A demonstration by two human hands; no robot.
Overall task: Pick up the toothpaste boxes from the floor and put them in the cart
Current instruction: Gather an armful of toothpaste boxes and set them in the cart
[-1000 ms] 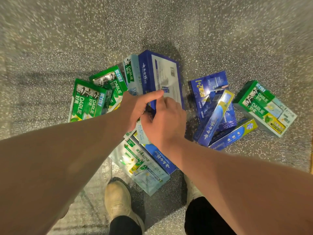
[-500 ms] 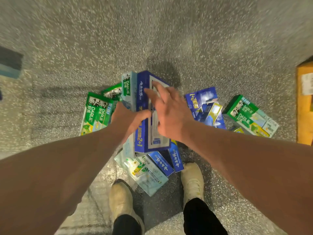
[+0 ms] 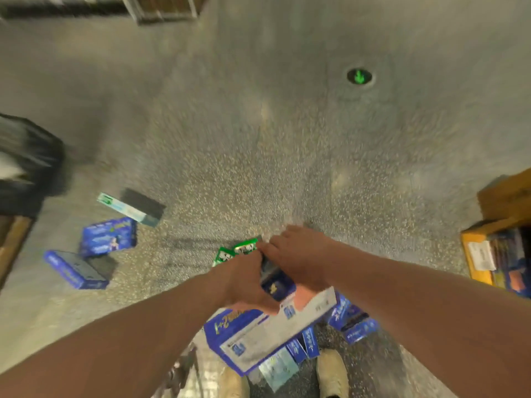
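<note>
Finding: both hands are on one load. The left hand [image 3: 244,282] is curled, thumb along the near edge of a large blue box [image 3: 258,337]. The right hand [image 3: 298,257] is clamped over the far end of the same box, fingers bent down. Motion blur hides the fingertips, so the depth of the grip cannot be confirmed. Two green boxes [image 3: 244,249] show just beyond the left hand's knuckles; whether they are in the grip or lying on the floor [image 3: 258,168] cannot be told.

Governing relation: the blue box hangs on the body side of both hands. Its long axis runs crosswise, from under the left wrist to under the right wrist, with the pale label face up. The hands are touching or nearly so, and neither is nearer the load than the other.

Destination: a wire frame [image 3: 163,10] sits far ahead of the hands and to the left, and may be the cart; this is not certain.

Outstanding: more small blue boxes [image 3: 353,323] lie beneath the right forearm. Three loose boxes [image 3: 107,237] lie well out to the left of the left hand.

Judgement: this is a carry-off step with much of the task remaining. The crosswise load will need turning toward wherever the cart stands.
</note>
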